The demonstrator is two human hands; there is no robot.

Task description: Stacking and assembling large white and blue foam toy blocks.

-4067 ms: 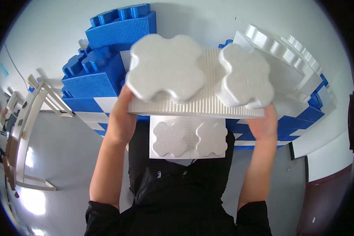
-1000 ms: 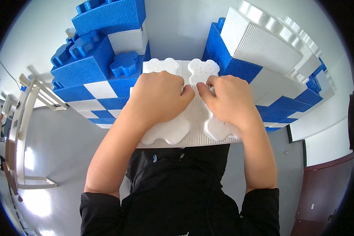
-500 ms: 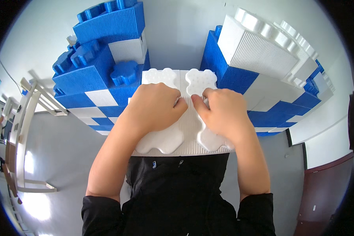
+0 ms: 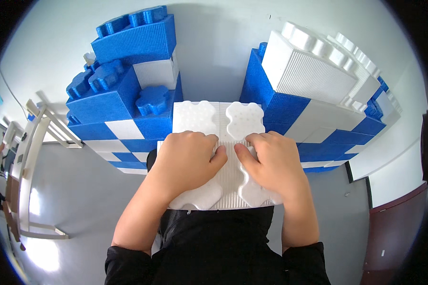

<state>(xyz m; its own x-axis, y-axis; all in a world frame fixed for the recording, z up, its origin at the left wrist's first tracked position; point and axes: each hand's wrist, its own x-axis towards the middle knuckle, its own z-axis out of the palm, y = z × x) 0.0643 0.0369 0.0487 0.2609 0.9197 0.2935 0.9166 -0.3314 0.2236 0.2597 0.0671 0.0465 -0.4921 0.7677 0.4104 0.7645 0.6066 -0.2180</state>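
Note:
A large white foam building block (image 4: 231, 192) with wavy raised studs lies in front of my body. My left hand (image 4: 185, 156) is closed over its left stud (image 4: 199, 197), fingers curled down and hidden, thumb toward the middle. On the other side, my right hand (image 4: 273, 161) grips the right stud (image 4: 257, 194) in the same way, thumb along the inner edge. Just beyond my knuckles is another white block (image 4: 222, 118) with two studs, set between the blue and white stacks. Whether the two white blocks touch cannot be told.
Blue and white block stacks rise at the left (image 4: 104, 107) and right (image 4: 290, 107) against a pale wall (image 4: 214, 38). A white frame table (image 4: 26, 166) stands far left on the grey floor (image 4: 90, 199). A dark red door (image 4: 394, 237) is at the right.
My hands and the near white block have come closer to my body. The stacks sit slightly lower in view, and a dark patch now shows left of the block.

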